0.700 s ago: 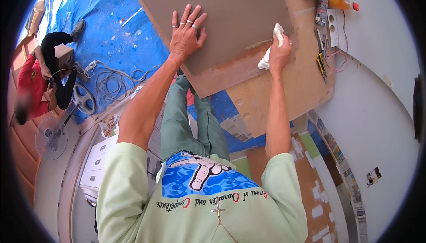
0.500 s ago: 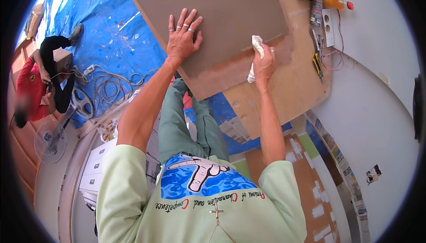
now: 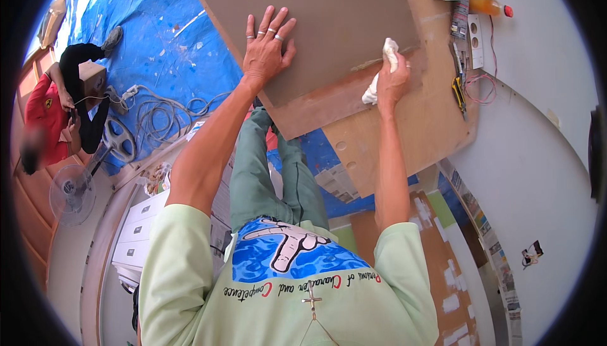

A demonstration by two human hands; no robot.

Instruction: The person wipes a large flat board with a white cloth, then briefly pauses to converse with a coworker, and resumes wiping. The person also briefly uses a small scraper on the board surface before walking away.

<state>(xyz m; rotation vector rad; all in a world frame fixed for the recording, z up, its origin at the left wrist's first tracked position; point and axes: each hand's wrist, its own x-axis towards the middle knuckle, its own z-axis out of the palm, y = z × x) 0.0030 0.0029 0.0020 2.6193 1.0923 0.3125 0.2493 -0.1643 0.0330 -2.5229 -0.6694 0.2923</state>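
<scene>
White cloth (image 3: 391, 50), gripped by right hand (image 3: 395, 84), has been shifted toward two o'clock along brown board (image 3: 344, 26); wiping suggested, contact unclear. Left hand (image 3: 263, 55) laid flat, empty.

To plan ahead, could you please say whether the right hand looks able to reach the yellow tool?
Probably yes: nothing visible blocks the way from the right hand to the yellow tool, though the hand holds a white cloth.

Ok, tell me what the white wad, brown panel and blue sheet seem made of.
White wad: probably cloth, matte, given its soft folds; paper isn't ruled out. Brown panel: perhaps wood-based board, its flat, dull face looking coated. Blue sheet: likely plastic, with shiny creases.
</scene>
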